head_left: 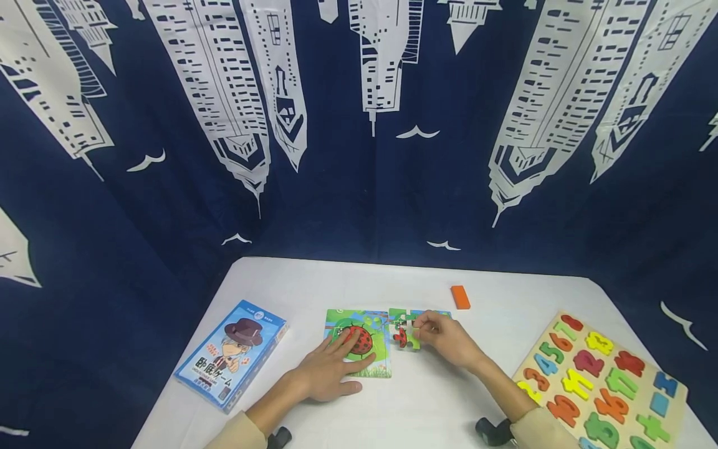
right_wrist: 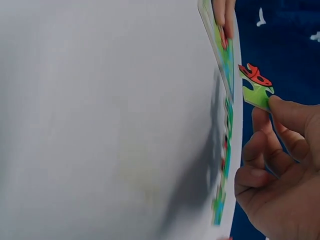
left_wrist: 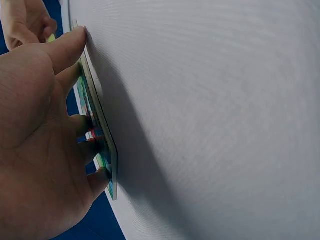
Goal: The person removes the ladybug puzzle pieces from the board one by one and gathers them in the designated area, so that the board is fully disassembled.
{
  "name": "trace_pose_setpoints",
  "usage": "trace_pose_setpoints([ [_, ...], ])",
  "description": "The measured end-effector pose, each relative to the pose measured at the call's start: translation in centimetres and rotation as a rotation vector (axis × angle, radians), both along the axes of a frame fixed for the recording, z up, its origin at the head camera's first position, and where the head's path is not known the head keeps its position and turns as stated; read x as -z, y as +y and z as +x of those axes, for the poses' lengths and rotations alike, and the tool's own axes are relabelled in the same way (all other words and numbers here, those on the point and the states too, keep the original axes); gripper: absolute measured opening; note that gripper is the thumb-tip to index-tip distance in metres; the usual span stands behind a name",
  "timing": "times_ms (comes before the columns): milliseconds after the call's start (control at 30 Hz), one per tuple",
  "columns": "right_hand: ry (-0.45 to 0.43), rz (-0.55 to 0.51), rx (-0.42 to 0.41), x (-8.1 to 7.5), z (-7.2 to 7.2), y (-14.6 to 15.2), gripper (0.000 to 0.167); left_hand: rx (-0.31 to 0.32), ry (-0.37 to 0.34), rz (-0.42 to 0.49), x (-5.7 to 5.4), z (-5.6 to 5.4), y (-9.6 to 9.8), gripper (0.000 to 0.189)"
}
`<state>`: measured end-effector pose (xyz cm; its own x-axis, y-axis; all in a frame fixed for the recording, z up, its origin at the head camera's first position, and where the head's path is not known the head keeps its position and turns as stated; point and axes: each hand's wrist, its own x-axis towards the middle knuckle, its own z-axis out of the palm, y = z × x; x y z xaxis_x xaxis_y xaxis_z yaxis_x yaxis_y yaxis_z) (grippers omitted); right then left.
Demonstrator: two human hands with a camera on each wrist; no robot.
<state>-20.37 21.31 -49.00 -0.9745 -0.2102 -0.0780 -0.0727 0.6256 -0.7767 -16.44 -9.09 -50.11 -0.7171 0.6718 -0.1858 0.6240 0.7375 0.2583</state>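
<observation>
My left hand (head_left: 328,373) rests with spread fingers on a ladybug picture board (head_left: 381,366), a thin square panel lying flat on the table. In the left wrist view its fingertips touch the board's top face and the thumb lies by the edge. My right hand (head_left: 449,342) pinches a jigsaw piece (right_wrist: 257,92) between thumb and fingers; the piece is green with part of a red ladybug and is tilted above the table. Beneath it, several joined puzzle pieces (head_left: 397,314) lie directly right of the board, partly covered by the right hand.
A blue game box (head_left: 232,355) lies on the left of the white table (head_left: 291,280). An orange block (head_left: 460,297) sits behind the right hand. At the right is a wooden number board (head_left: 600,374) with colourful pieces. A dark blue patterned curtain (head_left: 376,187) hangs behind.
</observation>
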Motion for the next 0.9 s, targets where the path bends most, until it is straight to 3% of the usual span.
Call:
trace_pose_setpoints([
  [467,-0.086,0.098,0.058,-0.5,-0.1,5.2,0.011,0.000,-0.013,0.013,-0.1,0.0,-0.1,0.059],
  [900,-0.101,0.188,0.133,0.4,-0.8,6.7,0.009,-0.002,-0.016,0.016,-0.1,-0.1,0.0,0.059],
])
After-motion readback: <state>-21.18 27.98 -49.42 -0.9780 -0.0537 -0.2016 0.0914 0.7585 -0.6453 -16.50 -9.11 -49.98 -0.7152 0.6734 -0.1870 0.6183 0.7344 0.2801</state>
